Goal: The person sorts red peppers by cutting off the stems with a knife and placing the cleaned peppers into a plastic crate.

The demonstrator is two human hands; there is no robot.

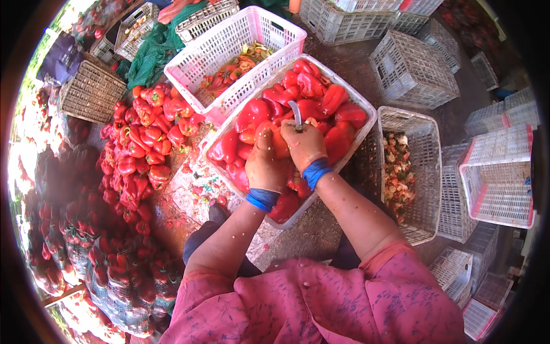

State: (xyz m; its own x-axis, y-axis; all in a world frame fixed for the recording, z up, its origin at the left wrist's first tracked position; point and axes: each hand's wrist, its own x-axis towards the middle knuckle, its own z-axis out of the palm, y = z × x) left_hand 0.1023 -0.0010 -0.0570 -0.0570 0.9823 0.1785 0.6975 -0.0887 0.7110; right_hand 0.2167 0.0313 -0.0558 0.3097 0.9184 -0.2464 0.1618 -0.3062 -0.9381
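Observation:
Both my hands wear tan-orange gloves with blue bands at the wrists. They meet over a white plastic crate (371,118) heaped with red bell peppers (310,86). My left hand (266,163) is closed round a red pepper (280,145), its thumb on top. Touching that pepper from the other side is my right hand (304,144), closed on a small knife (295,110) with a curved blade pointing up and away from me. The knife's handle is hidden in the fist. Pale seeds stick to my gloves and forearms.
Beyond stands a white-pink crate (264,26) holding pepper scraps. At right, a dirty crate (425,155) holds cut cores and seeds. A pile of red peppers (150,135) lies at left, near filled net bags (123,281). Stacked crates (412,71) stand at far right.

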